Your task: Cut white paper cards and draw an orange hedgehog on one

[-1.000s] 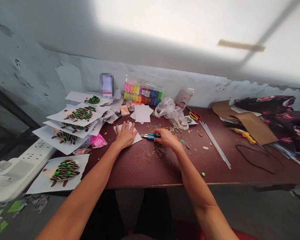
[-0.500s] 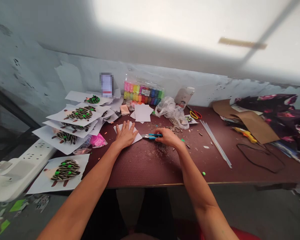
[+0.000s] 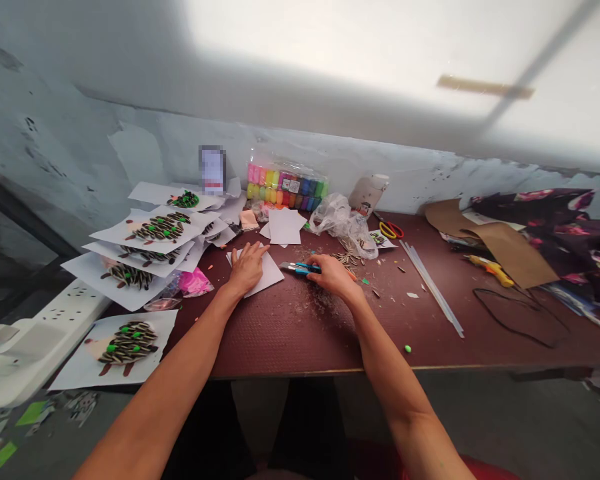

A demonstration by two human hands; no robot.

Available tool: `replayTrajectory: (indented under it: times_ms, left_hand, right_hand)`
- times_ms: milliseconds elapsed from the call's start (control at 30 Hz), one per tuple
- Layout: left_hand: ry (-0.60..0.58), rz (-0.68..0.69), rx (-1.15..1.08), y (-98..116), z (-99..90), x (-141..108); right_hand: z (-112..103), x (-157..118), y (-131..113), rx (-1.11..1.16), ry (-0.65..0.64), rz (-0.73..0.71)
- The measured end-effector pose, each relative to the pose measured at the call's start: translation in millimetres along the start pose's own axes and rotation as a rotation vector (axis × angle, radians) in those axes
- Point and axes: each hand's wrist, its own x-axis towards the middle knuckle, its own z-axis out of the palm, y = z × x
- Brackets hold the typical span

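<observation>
Maroon worktable (image 3: pixel 285 333): seed collages (image 3: pixel 155 230) fanned at far left. Left hand (image 3: pixel 247 269), open, flat, fingers spread on white paper (image 3: pixel 266 275). Right hand (image 3: pixel 335 277), clenched around blue box cutter (image 3: pixel 300 267), its blade end just beside that paper.

A peeling wall (image 3: pixel 405 180) (sunlit above) backs the maroon table (image 3: pixel 280 340).

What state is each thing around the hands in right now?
Left hand: flat on the white paper sheet
Right hand: gripping the utility knife
Utility knife: blue handle, tip pointing left
White paper sheet: flat on the table, under the left hand
Scissors: lying on the table
Glue gun: lying on the table
Glue sticks: lying loose on the table
Modelling clay pack: bagged, against the wall
</observation>
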Motion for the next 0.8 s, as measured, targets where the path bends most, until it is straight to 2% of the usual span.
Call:
replayTrajectory:
  times_ms: [200, 433, 800]
  left_hand:
    - [-0.036, 0.056, 0.039, -5.2, 3.4, 1.2]
    - [-0.023, 0.023, 0.011, -1.5, -0.2, 1.0]
    - [-0.006, 0.012, -0.025, 1.8, -3.8, -0.5]
  right_hand:
    - [4.9, 1.4, -7.9, -0.034, -0.008, 0.01]
    - [2.7, 0.2, -11.3, -0.072, 0.008, 0.055]
    - [3.7, -1.9, -14.3, -0.048, 0.012, -0.003]
